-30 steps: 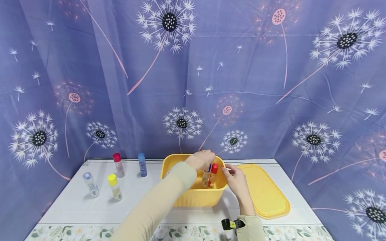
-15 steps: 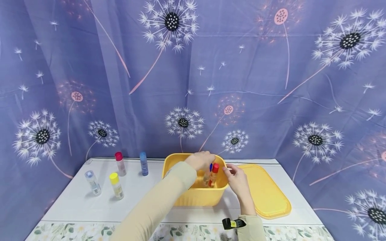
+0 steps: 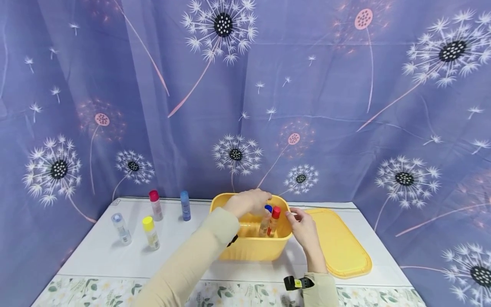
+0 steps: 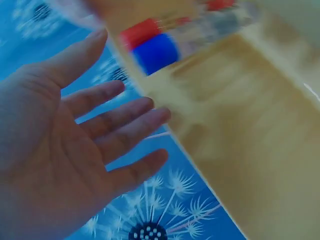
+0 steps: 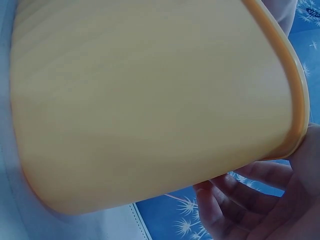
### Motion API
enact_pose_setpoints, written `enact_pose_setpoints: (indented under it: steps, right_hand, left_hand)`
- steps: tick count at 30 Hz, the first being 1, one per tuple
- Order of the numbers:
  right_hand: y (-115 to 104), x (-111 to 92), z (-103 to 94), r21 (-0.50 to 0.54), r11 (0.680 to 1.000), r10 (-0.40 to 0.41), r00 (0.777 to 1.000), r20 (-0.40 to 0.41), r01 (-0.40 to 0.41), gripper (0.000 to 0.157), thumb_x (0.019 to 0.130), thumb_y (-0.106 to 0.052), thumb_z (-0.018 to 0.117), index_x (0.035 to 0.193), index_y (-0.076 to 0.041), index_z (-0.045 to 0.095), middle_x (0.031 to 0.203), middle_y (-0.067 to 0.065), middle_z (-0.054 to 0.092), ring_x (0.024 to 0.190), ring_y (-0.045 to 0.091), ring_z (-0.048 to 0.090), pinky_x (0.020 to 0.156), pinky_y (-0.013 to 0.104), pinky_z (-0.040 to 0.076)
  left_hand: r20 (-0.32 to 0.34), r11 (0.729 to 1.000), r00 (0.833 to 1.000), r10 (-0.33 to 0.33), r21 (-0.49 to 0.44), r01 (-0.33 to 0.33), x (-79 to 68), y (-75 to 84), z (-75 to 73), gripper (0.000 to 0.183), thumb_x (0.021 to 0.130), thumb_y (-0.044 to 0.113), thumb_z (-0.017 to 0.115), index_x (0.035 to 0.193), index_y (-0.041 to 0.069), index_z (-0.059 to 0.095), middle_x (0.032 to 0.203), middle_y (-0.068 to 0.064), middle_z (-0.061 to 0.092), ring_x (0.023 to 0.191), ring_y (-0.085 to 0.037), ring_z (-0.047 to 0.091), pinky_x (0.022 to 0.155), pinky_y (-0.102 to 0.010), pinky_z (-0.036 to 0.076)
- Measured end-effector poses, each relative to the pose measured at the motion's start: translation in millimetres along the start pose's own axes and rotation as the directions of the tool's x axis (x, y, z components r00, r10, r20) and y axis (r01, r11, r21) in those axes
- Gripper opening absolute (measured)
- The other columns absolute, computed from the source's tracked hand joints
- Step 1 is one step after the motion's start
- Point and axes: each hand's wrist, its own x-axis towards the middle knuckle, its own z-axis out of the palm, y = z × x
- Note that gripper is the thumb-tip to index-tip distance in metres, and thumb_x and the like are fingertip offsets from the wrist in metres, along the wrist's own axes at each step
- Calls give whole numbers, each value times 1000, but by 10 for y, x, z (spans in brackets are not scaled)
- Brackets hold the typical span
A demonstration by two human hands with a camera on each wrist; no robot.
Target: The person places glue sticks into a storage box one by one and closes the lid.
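Hands [image 3: 247, 201] [image 3: 305, 229] at tub [image 3: 253, 250], lid [image 3: 339, 244] (head view only)

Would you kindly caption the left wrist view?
Left hand, fingers extended, at a yellow box with two bottles inside.

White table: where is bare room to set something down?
Free: the table between the yellow-capped bottle and left sleeve, and the lid. Crowded: right end of the yellow bin, with two bottles, left hand above, right hand at its rim.

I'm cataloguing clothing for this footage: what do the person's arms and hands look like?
Left sleeve and right sleeve are long and cream. Left hand and right hand are gloveless. A black band with a yellow patch sits at the right cuff.
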Motion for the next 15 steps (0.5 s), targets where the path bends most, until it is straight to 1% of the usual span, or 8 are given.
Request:
enact_pose_setpoints:
  steps: [3,7,11,13,15]
  right_hand:
    - [3,5,-16,-2,1000,-1,1000,-5,1,28,96,-19,64,115,0,68,91,17,70,85,33,66,69,37,53]
    - [14,11,-19,-3,1000,-1,1000,-9,1,28,95,-19,64,115,0,68,91,16,69,85,33,65,69,35,52]
    - [27,18,-6,4,1000,-2,1000,-9,2,27,95,-19,64,115,0,68,92,19,69,83,32,65,67,33,51]
    - [29,19,-2,0,1000,-3,1000,-12,3,27,95,-19,64,115,-1,68,92,20,68,82,31,64,67,32,51]
    - [31,22,2,-1,1000,-3,1000,-14,2,27,95,-19,64,115,-1,68,93,20,68,82,30,64,67,32,51]
  left_hand:
    - [-44,997,999,24,-66,-27,-104,-51,-72,58,93,39,66,143,15,49,141,-2,52,132,-23,44,106,-43,38]
    - [-115,987,992,42,-152,-60,-268,-142,-100,57,95,40,63,144,14,48,143,-4,50,136,-25,40,110,-44,32]
    - [-202,975,979,41,-204,-83,-475,-246,-51,56,97,39,60,144,11,48,144,-7,49,137,-28,38,111,-45,30]
    - [-254,974,966,37,-207,-92,-587,-301,-4,54,98,37,59,143,9,48,142,-10,51,135,-30,41,110,-45,32]
    - [-293,971,956,18,-222,-86,-700,-355,50,54,99,36,58,144,9,47,142,-11,51,134,-30,42,110,-45,32]
